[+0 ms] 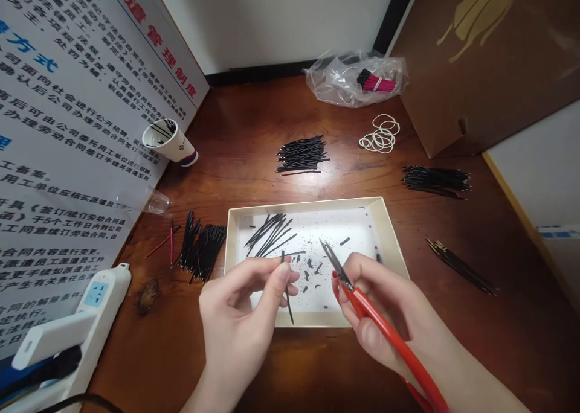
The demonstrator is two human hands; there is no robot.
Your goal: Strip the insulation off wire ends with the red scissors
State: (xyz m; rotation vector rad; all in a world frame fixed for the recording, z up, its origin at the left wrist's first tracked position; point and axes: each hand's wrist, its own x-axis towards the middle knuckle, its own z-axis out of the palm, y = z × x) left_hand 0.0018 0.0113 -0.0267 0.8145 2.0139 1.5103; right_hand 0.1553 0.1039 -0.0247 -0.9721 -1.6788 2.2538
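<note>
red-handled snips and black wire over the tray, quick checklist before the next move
1. Thin black wire pinched in the left hand: ok
2. Red-handled steel snips gripped in the right hand: ok
3. Snip blades apart from the wire: ok
4. Both hands above the white-floored cream card tray: ok
5. Tray floor free of loose bits: not ok, small black snippets lie across it
6. Snip blades fully shut: cannot tell, they are too small to see clearly
</note>
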